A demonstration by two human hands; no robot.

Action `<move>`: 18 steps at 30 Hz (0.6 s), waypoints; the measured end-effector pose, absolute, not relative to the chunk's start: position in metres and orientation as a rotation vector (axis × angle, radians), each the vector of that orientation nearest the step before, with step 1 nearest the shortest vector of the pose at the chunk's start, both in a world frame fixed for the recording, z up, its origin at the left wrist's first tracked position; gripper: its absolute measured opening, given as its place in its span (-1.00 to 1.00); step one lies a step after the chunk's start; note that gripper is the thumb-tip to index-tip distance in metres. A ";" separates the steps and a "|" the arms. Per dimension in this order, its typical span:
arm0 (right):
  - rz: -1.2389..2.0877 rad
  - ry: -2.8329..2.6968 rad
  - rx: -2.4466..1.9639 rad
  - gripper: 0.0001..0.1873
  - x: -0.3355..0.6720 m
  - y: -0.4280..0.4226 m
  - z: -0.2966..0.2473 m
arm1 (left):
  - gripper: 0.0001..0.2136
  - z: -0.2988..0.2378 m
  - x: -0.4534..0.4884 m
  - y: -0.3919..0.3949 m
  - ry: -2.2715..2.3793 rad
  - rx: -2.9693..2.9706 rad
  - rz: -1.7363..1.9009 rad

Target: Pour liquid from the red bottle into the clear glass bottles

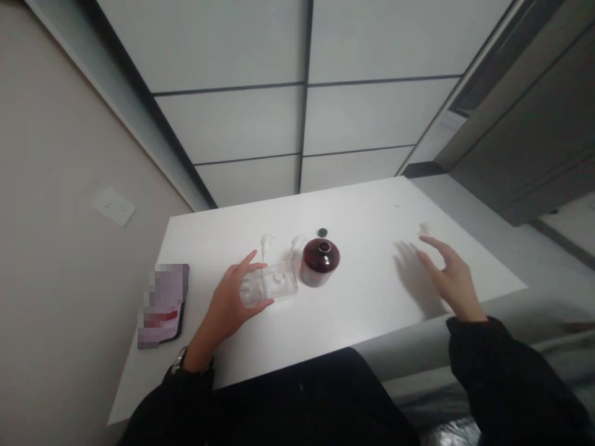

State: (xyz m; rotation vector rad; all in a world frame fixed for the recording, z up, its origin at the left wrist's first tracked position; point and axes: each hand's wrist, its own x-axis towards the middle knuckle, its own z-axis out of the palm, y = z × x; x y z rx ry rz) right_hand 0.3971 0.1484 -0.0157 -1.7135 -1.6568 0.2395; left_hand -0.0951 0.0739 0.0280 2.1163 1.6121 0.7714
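Observation:
My left hand [232,294] spans a clear plastic box [283,288], thumb at its near edge and a finger at its far edge. A small round whitish piece [279,277] shows in the box. Right beside the box stands a dark reddish-brown bottle [318,263] with an open neck. Out to the right, my right hand [449,279] hovers over the table with thumb and forefinger apart and nothing between them. A small whitish, blurred thing [424,228] lies just beyond its fingertips; I cannot make out its kind.
Behind the box lie two white pieces like pump heads, one on the left [266,243] and another [297,244] by the bottle. A small black cap [322,233] is behind the bottle. At the left edge of the white table [372,303] rests a phone [170,300].

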 end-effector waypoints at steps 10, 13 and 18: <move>0.242 -1.840 -1.883 -0.37 0.462 0.207 -0.028 | -0.13 0.025 -0.096 0.081 1.629 2.198 0.832; 0.270 -1.889 -1.882 -0.38 0.454 0.206 -0.032 | -0.11 0.028 -0.094 0.079 1.631 2.176 0.804; 0.268 -1.945 -1.857 -0.42 0.426 0.163 -0.026 | -0.10 0.030 -0.091 0.077 1.631 2.124 0.780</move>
